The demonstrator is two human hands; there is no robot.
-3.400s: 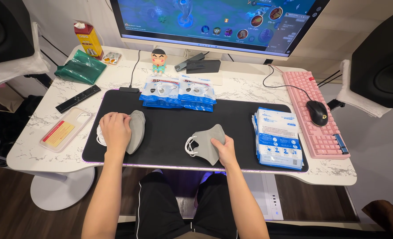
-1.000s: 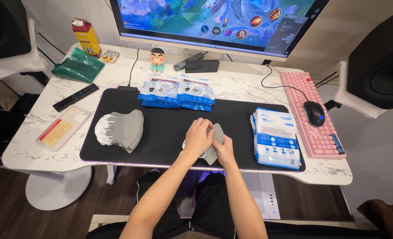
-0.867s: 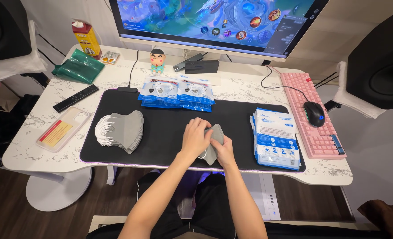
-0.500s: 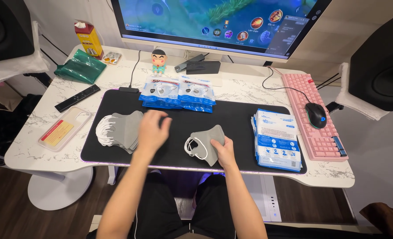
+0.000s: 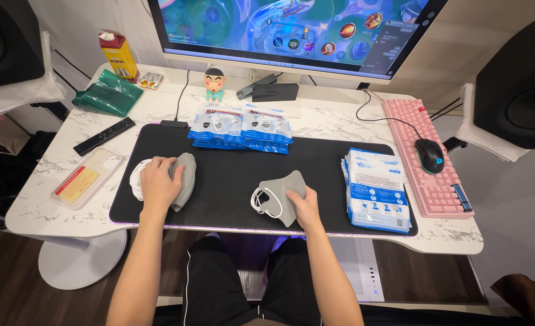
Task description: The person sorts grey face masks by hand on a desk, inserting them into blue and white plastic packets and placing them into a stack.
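Observation:
My left hand (image 5: pixel 158 182) rests flat on a small pile of folded grey face masks (image 5: pixel 183 178) with white ear loops, at the left of the black desk mat (image 5: pixel 231 175). My right hand (image 5: pixel 304 205) lies on the lower right edge of a single grey mask (image 5: pixel 280 191) near the mat's front middle, its white loops splayed to the left. Whether the fingers pinch this mask I cannot tell; they press on it.
Two blue-and-white mask packets (image 5: pixel 241 126) lie at the mat's back edge, a stack of blue packets (image 5: pixel 375 189) at its right. Pink keyboard (image 5: pixel 427 156) and black mouse (image 5: pixel 428 155) sit far right. Remote (image 5: pixel 104 136), phone (image 5: pixel 87 177), green pouch (image 5: pixel 107 92), figurine (image 5: pixel 214 85), monitor (image 5: pixel 291 30) surround.
My left hand left the single mask in the middle and swung left onto the pile of masks. My right hand stayed on the single mask, which now lies unfolded flat.

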